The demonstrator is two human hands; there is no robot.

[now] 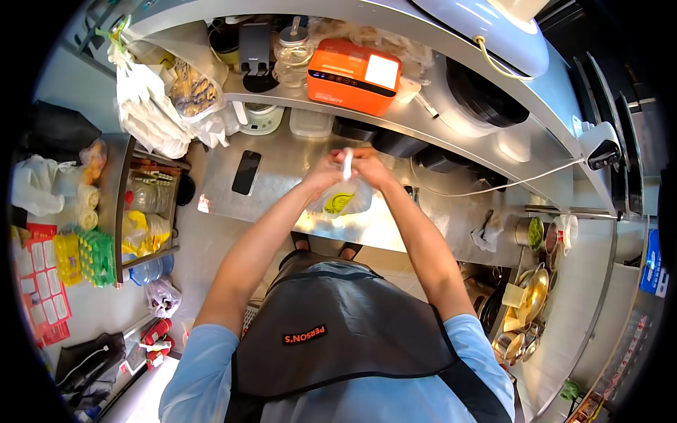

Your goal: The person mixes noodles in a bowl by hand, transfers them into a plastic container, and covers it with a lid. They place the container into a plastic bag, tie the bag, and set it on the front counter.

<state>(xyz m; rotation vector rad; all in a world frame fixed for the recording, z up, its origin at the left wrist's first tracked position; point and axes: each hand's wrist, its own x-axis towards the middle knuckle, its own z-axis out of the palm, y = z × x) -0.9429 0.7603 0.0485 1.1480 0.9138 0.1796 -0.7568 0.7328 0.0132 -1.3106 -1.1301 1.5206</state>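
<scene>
A white plastic bag (358, 199) with a yellow-green print hangs over the front of the steel counter (282, 194). Its twisted top sticks up as a white loop between my two hands. My left hand (324, 173) is closed on the left side of the bag's neck. From the right, my right hand (369, 169) pinches the same neck, fingers curled close to the left ones. What the bag contains cannot be made out. A black phone (246, 173) lies on the counter to the left of my hands.
An orange printer-like box (354, 76) stands on the shelf above the counter. White bags (144, 106) hang at the left. A white cable (486, 192) crosses the right side. Pans (539, 292) and food containers (534, 231) sit at the right.
</scene>
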